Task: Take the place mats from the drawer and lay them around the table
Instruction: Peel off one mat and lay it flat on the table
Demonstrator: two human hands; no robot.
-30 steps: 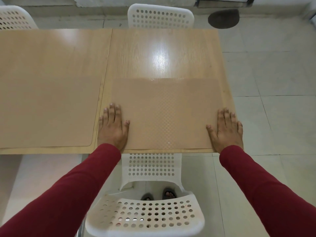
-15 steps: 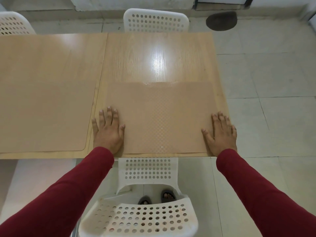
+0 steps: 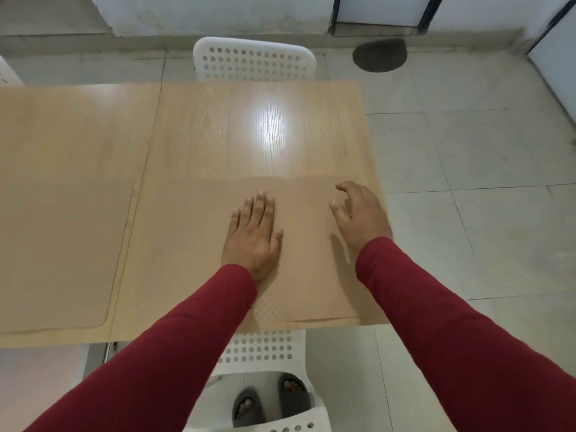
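A tan textured place mat (image 3: pixel 187 244) lies flat at the near right end of the wooden table (image 3: pixel 233 129). My left hand (image 3: pixel 254 236) rests palm down on the middle of this mat, fingers straight. My right hand (image 3: pixel 358 213) hovers over the mat's right part, fingers loosely curved and spread, holding nothing. A second tan place mat (image 3: pixel 56 251) lies flat on the table's left half, near the front edge.
A white perforated chair (image 3: pixel 254 62) stands at the far side of the table. Another white chair (image 3: pixel 265 350) is tucked under the near edge, in front of my feet. Tiled floor lies to the right, with a dark round object (image 3: pixel 379 55) by the wall.
Both hands have left the mat's side edges and moved inward onto it. The left hand now lies at the middle; the right hand has lifted. The view has moved closer to the table.
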